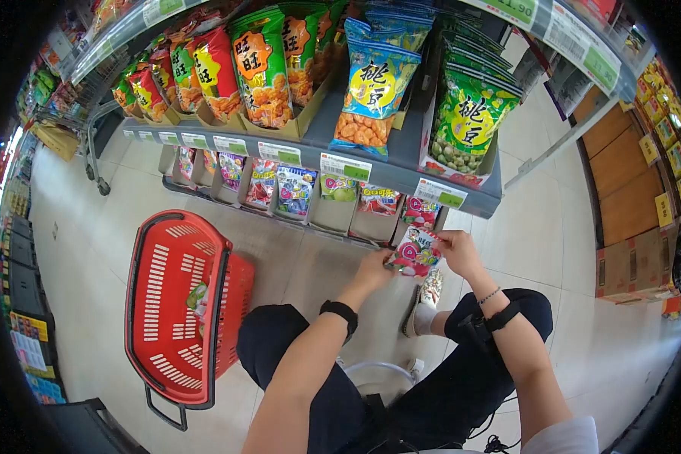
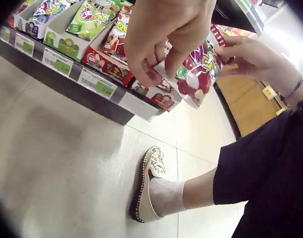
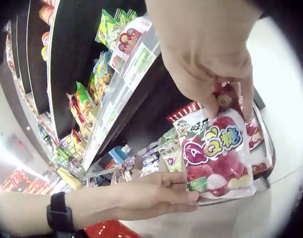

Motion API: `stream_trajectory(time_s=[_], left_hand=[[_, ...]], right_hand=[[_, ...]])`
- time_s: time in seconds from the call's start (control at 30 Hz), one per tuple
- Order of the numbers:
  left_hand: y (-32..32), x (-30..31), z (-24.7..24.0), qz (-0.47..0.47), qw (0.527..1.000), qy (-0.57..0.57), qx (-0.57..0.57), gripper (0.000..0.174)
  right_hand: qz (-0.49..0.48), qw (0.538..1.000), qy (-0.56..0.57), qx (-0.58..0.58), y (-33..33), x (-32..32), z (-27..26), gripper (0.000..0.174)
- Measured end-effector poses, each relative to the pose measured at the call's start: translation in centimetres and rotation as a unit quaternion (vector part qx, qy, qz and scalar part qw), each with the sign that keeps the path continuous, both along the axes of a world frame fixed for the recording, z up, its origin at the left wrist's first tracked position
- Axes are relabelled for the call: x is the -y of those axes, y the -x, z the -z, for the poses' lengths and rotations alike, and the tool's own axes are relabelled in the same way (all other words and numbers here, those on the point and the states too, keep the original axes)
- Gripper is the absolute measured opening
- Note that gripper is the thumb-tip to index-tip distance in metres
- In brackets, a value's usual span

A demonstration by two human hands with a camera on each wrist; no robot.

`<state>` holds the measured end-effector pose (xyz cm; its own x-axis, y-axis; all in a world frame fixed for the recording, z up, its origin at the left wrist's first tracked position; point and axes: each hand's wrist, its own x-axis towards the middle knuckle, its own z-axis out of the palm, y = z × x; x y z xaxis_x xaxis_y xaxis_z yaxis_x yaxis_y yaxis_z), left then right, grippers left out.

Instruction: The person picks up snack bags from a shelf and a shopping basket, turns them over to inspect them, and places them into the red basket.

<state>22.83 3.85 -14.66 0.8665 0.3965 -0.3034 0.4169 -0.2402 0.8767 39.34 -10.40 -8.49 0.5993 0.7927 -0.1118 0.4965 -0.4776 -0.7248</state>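
Both hands hold one small bag of gummy candy [image 1: 416, 253], white with pink-red fruit pictures and colourful lettering. My left hand [image 1: 375, 270] pinches its lower left corner between thumb and fingers. At the opposite upper corner, my right hand [image 1: 460, 254] grips the red-striped top edge. The right wrist view shows the bag's printed front [image 3: 218, 148] facing up, with the left hand [image 3: 146, 198] at its bottom corner. Just beyond the bag, similar gummy bags [image 1: 421, 213] fill the end box of the low shelf.
A red shopping basket [image 1: 145, 299] with some packets inside stands on the floor to the left. Above the candy row, a grey shelf [image 1: 303, 145] bears green, red and blue snack bags [image 1: 378, 83]. Cardboard cartons [image 1: 635, 261] stand at the right. A shoe [image 1: 422, 303] rests below the hands.
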Motion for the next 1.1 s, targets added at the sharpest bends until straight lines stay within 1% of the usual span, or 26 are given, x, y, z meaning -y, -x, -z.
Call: stream_trajectory(time_s=[0.03,0.07,0.13,0.17,0.23,0.37,0.43,0.47,0.5,0.53,0.57,0.6,0.63,0.67,0.7,0.73,0.77,0.8,0.83,0.9,0.93,0.97,1.0,1.03,1.07,1.1], left_hand=[[-0.6,0.2,1.7,0.001,1.0,0.0,0.009,0.046],[-1.2,0.5,2.1,0.0,1.0,0.002,0.01,0.046],[-2.3,0.9,2.7,-0.059,0.998,-0.025,0.005,0.059],[-2.7,1.0,3.2,-0.06,0.998,-0.024,0.007,0.059],[-3.2,0.7,4.2,-0.074,0.994,-0.069,0.041,0.067],[-2.9,-0.4,3.2,-0.026,0.997,-0.057,-0.036,0.066],[-2.5,-0.9,1.7,0.047,0.995,-0.038,-0.078,0.066],[-2.2,-0.9,2.0,0.05,0.996,-0.038,-0.06,0.064],[-1.9,-1.1,2.3,0.062,0.994,-0.082,-0.035,0.06],[-1.7,-0.4,4.2,0.023,0.991,-0.13,0.011,0.056],[-1.4,-1.3,2.0,0.017,0.999,-0.049,-0.014,0.052],[-1.4,-2.0,2.8,0.027,0.999,-0.039,0.009,0.049],[-1.1,-1.7,3.4,-0.031,0.997,-0.067,0.025,0.046],[0.0,-2.7,0.0,-0.003,0.999,-0.032,0.014,0.043],[0.5,-3.2,-1.3,-0.02,0.999,-0.042,0.017,0.043],[1.0,-3.5,-2.1,-0.033,0.999,-0.03,0.017,0.036],[1.6,-3.5,-2.8,-0.043,0.999,-0.015,0.018,0.029],[2.2,-3.6,-3.2,-0.045,0.998,-0.017,0.033,0.03],[2.9,-3.7,-3.5,-0.054,0.998,-0.02,0.035,0.03],[4.1,-3.7,-3.6,-0.05,0.996,0.0,0.072,0.037],[5.0,-3.7,-4.3,-0.057,0.996,-0.002,0.073,0.037],[6.2,-3.8,-5.7,-0.073,0.993,-0.023,0.094,0.04],[7.3,-4.0,-7.0,-0.088,0.989,-0.044,0.114,0.043],[8.6,-4.4,-8.5,-0.123,0.976,-0.012,0.182,0.043],[10.1,-5.0,-10.0,-0.157,0.955,0.021,0.25,0.043],[11.7,-6.0,-11.5,-0.175,0.936,0.066,0.299,0.043]], right_hand=[[0.006,0.997,-0.019,0.071,-0.3,-0.3,-0.1,0.014],[0.005,0.997,-0.017,0.072,-0.5,-0.6,-0.2,0.014],[0.06,0.988,-0.051,0.131,-0.9,-1.5,-0.5,0.016],[0.06,0.988,-0.05,0.132,-1.0,-1.9,-0.4,0.016],[0.048,0.973,-0.082,0.21,-1.2,-2.8,-0.1,0.016],[0.053,0.964,-0.017,0.259,-3.0,-3.3,3.0,0.018],[0.049,0.97,0.092,0.222,-3.9,-3.7,4.0,0.02],[0.053,0.969,0.129,0.205,-3.4,-4.3,2.8,0.021],[0.047,0.967,0.144,0.206,-3.3,-4.7,2.3,0.022],[0.036,0.973,0.071,0.217,-4.0,-4.6,3.6,0.025],[0.045,0.975,0.086,0.201,-4.7,-5.0,4.4,0.027],[0.066,0.975,0.103,0.184,-4.9,-5.4,4.8,0.028],[0.056,0.962,0.057,0.259,-5.8,-5.4,6.5,0.028],[0.05,0.95,0.051,0.304,-6.6,-5.2,8.0,0.028],[0.051,0.934,0.046,0.35,-7.4,-5.2,9.1,0.029],[0.04,0.934,0.035,0.354,-8.0,-5.1,9.9,0.029],[0.046,0.96,0.021,0.275,-8.3,-4.9,10.3,0.027],[0.051,0.98,0.009,0.192,-8.0,-5.4,10.0,0.026],[0.042,0.98,0.005,0.194,-7.6,-5.8,9.9,0.026],[0.048,0.933,0.098,0.343,-6.8,-5.4,8.5,0.032],[0.102,0.922,0.19,0.321,-3.5,-6.2,4.2,0.036],[0.095,0.923,0.186,0.322,-2.4,-6.7,4.1,0.036],[0.159,0.906,0.153,0.361,-1.4,-7.2,4.1,0.039],[0.222,0.882,0.12,0.397,-0.5,-7.5,4.1,0.042],[0.215,0.89,0.096,0.39,0.5,-8.3,4.5,0.041],[0.11,0.933,0.03,0.342,1.4,-8.8,5.1,0.038]])
